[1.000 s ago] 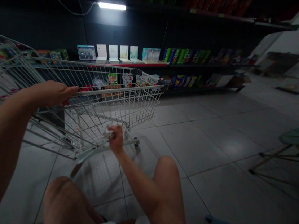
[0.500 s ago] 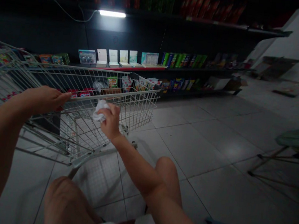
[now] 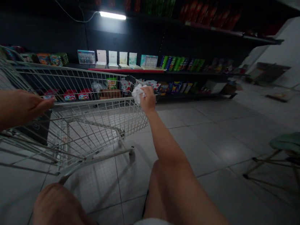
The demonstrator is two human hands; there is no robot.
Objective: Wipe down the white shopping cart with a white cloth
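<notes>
A white wire shopping cart (image 3: 89, 119) stands on the tiled floor in front of me. My left hand (image 3: 16, 107) rests curled over the cart's near top rail, gripping it. My right hand (image 3: 147, 99) is stretched out to the cart's far right top corner, closed on a crumpled white cloth (image 3: 138, 92) pressed against the rim there. My two bare knees show at the bottom of the view.
Dark shelves (image 3: 172, 67) with cards, boxes and packets run along the back under a lit tube lamp (image 3: 112, 15). A folding stool with a green seat (image 3: 293, 148) stands at the right. Grey floor tiles (image 3: 217, 142) lie between.
My right hand with the cloth rose from the cart's lower frame to the side rail, then moved out to the far right top corner. My left hand stayed on the rail.
</notes>
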